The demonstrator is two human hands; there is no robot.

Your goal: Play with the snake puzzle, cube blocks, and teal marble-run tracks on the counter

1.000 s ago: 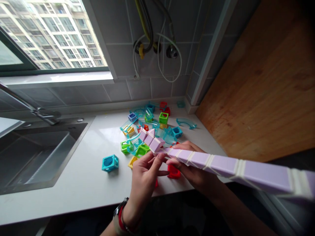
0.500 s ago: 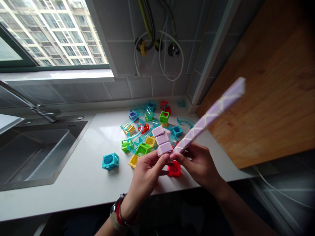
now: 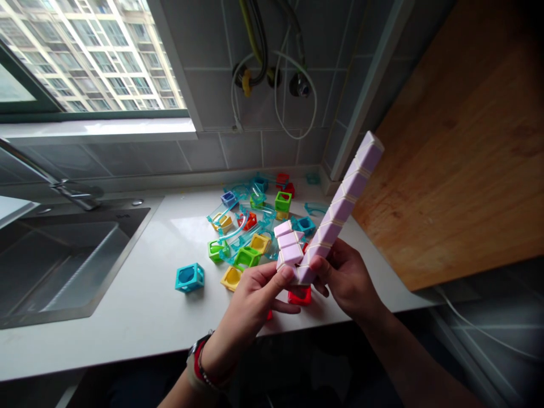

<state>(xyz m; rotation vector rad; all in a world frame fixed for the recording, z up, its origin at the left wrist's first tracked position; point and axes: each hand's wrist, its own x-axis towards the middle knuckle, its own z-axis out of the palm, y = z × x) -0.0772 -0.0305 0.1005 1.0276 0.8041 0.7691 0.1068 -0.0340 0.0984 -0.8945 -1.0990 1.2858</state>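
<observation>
A lilac and white twist-snake puzzle [image 3: 335,212] is held above the white counter's [image 3: 148,306] front edge. My left hand [image 3: 255,300] pinches its short folded end, a stack of three wedges. My right hand [image 3: 346,280] grips the bend where the long straight part begins. That long part points up and to the right, toward the wooden board. Under my hands lies a red open cube [image 3: 300,296], partly hidden.
Several coloured open cubes and clear turquoise track pieces [image 3: 255,226] are scattered behind my hands; a lone turquoise cube [image 3: 189,277] sits left. A steel sink [image 3: 63,260] with a faucet [image 3: 72,192] fills the left. A wooden board [image 3: 459,147] leans at right. Hoses [image 3: 272,73] hang on the tiled wall.
The puzzle's long straight part has swung from lying low toward the lower right to standing steeply up and right. My hands have stayed near the same spot, still holding it.
</observation>
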